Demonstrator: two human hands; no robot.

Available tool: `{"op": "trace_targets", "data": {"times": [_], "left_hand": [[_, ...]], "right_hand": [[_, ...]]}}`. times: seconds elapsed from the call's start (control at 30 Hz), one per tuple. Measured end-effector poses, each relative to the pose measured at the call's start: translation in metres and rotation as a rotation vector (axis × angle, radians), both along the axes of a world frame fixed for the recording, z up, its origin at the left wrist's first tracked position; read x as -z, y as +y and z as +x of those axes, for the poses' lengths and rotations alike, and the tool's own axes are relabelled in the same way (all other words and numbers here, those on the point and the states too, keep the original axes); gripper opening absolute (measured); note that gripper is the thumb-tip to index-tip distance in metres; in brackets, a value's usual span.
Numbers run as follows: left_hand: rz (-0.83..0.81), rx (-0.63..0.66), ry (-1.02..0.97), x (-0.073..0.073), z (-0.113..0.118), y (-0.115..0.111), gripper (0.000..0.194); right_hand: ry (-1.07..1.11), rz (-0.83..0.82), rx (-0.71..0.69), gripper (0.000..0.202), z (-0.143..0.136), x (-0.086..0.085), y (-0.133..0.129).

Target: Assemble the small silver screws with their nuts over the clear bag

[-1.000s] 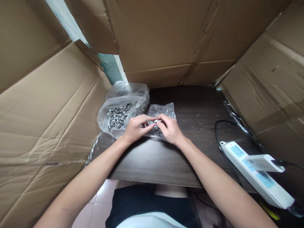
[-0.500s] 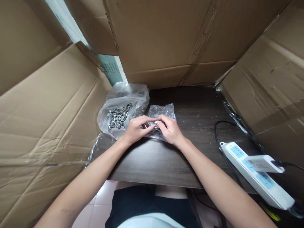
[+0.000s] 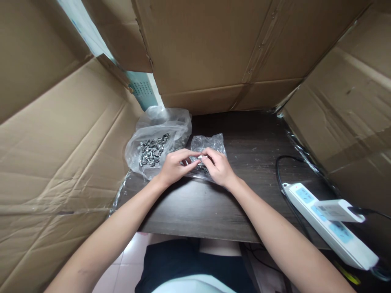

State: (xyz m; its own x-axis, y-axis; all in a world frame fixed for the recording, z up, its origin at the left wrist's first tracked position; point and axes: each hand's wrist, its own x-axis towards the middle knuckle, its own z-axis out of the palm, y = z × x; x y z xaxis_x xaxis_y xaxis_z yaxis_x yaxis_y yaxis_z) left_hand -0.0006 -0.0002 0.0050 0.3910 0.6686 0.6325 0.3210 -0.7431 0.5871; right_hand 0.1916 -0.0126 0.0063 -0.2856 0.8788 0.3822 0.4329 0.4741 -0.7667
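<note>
My left hand (image 3: 177, 165) and my right hand (image 3: 218, 167) meet fingertip to fingertip over a small clear plastic bag (image 3: 209, 142). Pinched between both sets of fingers is a small shiny metal piece (image 3: 200, 157), too small and too covered to name for certain. Beneath the fingers, more small metal parts (image 3: 202, 166) lie in the small bag, partly hidden by my right hand. Left of my left hand, a larger open plastic bag holds many metal screws (image 3: 152, 152) with broad round heads.
Cardboard walls (image 3: 214, 49) enclose the dark wooden table (image 3: 207, 207) at the back and both sides. A white power strip (image 3: 332, 228) with a plugged-in adapter (image 3: 339, 210) lies at the right, beside a black cable (image 3: 278, 171).
Both hands stay in the same place. The fingers of my right hand have shifted very slightly around the small metal piece, which shows a little more now.
</note>
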Motion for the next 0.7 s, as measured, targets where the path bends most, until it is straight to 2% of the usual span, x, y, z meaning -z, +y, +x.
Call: {"op": "trace_targets", "data": {"times": [0.2, 0.7], "left_hand": [[-0.001, -0.008, 0.007, -0.0006, 0.0003, -0.0006, 0.018], [0.003, -0.014, 0.002, -0.0007, 0.0, 0.0001, 0.018]], "right_hand": [[-0.001, 0.007, -0.013, 0.021, -0.001, 0.0005, 0.0001], [-0.014, 0.022, 0.003, 0.019, -0.0012, 0.001, -0.0003]]}}
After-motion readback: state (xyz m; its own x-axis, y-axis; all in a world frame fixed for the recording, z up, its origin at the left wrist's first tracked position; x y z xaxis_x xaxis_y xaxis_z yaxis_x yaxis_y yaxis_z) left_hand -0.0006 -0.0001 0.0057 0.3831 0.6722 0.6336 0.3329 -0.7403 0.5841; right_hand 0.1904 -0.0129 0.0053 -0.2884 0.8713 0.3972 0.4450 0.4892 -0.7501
